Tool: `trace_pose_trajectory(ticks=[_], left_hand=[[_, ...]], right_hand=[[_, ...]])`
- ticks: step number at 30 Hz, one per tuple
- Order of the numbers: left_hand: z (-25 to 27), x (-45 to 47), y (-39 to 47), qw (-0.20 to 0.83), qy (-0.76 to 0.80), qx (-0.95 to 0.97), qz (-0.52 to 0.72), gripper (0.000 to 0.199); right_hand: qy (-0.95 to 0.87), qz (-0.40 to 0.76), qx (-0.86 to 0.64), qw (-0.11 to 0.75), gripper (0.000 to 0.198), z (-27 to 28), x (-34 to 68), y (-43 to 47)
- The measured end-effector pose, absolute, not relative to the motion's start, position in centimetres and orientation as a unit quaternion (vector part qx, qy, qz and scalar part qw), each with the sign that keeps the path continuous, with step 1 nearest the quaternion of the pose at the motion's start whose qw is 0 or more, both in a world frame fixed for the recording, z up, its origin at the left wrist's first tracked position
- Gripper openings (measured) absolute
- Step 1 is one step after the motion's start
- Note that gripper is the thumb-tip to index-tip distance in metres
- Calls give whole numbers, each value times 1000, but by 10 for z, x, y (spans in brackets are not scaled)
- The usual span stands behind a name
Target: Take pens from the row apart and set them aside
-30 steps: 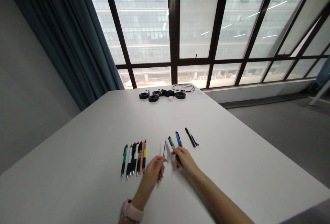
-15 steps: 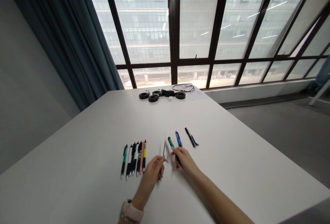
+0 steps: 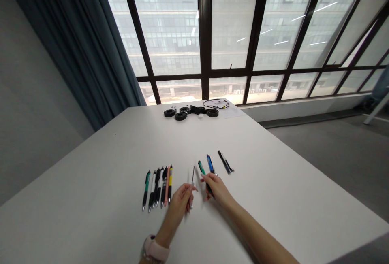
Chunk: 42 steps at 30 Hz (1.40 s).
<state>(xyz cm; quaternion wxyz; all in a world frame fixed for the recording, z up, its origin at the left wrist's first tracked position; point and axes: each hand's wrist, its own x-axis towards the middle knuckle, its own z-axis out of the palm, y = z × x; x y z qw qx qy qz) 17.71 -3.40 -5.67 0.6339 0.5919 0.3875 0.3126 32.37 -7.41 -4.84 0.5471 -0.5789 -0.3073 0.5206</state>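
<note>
At the left on the smooth white worktop (image 3: 91, 199), a neat row of slender pens (image 3: 157, 187) lay side by side, starting with a green-and-black pen (image 3: 146, 187) and finishing with a yellow-and-black pen (image 3: 170, 182). Far behind them, near the window, were several round black rolls (image 3: 180, 116).

Just to the right of the row came the left hand (image 3: 181, 200), with a pale pink wristband (image 3: 156, 250) on its wrist. Its fingers were grasping a thin dark rod (image 3: 193, 177), whose narrow end pointed away from the person; I cannot tell what its covered part looked like.

Next to it, the right hand (image 3: 217, 187) had its fingers closed around a slim green pen with a dark lower part (image 3: 201, 167), which was held tilted. Just beyond these fingers was a blue pen with a black clip (image 3: 209, 162); whether they touched it, I could not tell. Further right lay two dark, narrow pens (image 3: 224, 162), close together.

Compared with half a second earlier, almost nothing had changed: both hands kept nearly the same places and the same grips. In my judgement, this meant that the handling of the pens was in a short pause.
</note>
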Motion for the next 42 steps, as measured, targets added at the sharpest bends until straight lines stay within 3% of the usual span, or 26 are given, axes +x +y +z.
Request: trace_pose_trajectory(ticks=[37, 42], left_hand=[[-46, 176, -36, 681, 428, 504, 315, 50], [-51, 176, -32, 680, 432, 486, 337, 63]], right_hand=[[-344, 530, -566, 530, 59, -46, 321, -77], [-349, 500, -580, 540, 53, -48, 321, -77]])
